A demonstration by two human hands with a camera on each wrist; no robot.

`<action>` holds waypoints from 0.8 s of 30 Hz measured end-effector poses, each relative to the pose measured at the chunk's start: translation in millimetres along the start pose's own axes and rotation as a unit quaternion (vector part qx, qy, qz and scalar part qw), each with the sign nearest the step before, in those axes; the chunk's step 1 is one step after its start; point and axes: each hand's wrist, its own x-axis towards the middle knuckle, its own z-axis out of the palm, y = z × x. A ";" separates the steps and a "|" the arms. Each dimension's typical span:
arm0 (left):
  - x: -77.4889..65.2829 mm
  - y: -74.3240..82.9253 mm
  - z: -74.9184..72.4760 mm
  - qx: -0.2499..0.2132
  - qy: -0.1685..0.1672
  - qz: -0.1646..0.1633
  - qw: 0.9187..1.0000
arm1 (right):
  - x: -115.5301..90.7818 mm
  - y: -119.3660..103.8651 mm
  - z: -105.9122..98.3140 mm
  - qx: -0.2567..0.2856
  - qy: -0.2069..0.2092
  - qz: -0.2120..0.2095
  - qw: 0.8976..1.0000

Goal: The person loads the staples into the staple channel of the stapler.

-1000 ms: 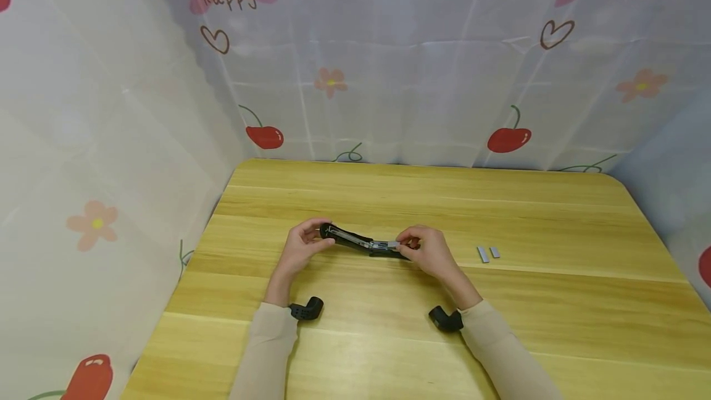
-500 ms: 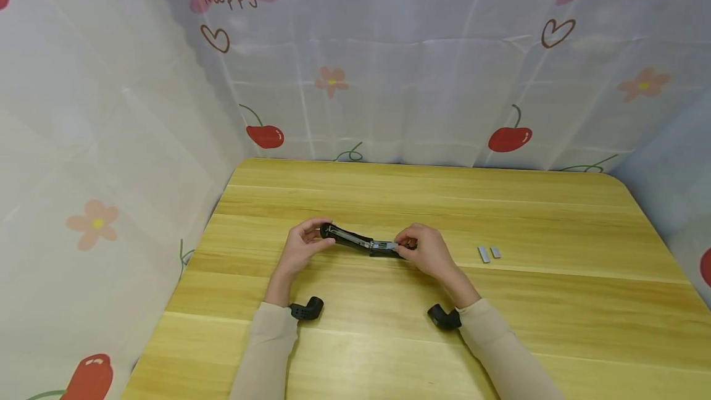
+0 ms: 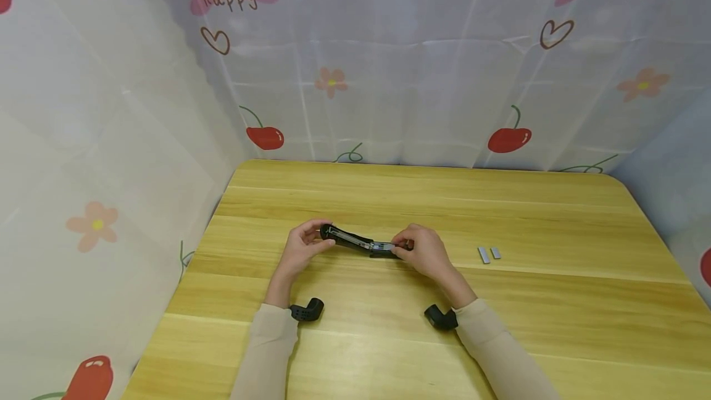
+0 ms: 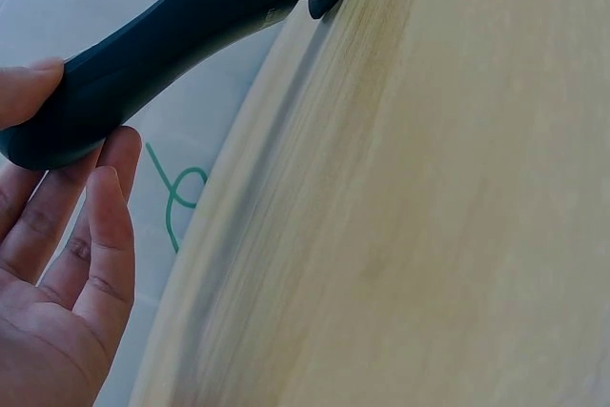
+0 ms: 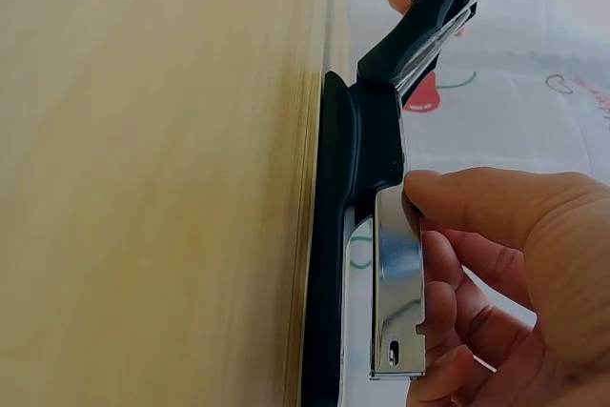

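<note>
A black stapler (image 3: 347, 238) is swung wide at its hinge, its top cover up to the left and its metal staple magazine (image 5: 398, 283) laid bare. My left hand (image 3: 302, 245) grips the cover's rounded end, thumb on one side and fingers beneath, as the left wrist view also shows. Over the magazine, my right hand (image 3: 423, 250) pinches a light grey strip of staples (image 3: 386, 246), mostly covered by the fingertips in the head view. In the right wrist view the thumb (image 5: 467, 199) lies at the magazine's edge, with the other fingers curled along its side.
Two short grey staple strips (image 3: 484, 255) lie on the wooden table (image 3: 378, 350) to the right of my right hand. Behind the table hangs a printed curtain (image 3: 389, 79). Black wrist cameras (image 3: 441, 317) sit at both cuffs.
My right hand has slid slightly left along the magazine, and the staple strip, tilted in the fingers before, now lies lower against it. My left hand and the stapler stay put.
</note>
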 end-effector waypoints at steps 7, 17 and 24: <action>-0.6 -0.2 1.0 -0.003 0.003 0.004 1.000 | 1.9 -0.6 1.9 0.004 -0.008 0.006 1.000; -0.3 0.6 1.2 -0.001 0.005 0.000 1.000 | 3.9 0.1 2.6 0.014 -0.015 0.017 1.000; 0.0 0.6 1.4 0.002 0.006 0.002 1.000 | 5.7 -0.2 0.6 0.024 -0.025 0.020 0.999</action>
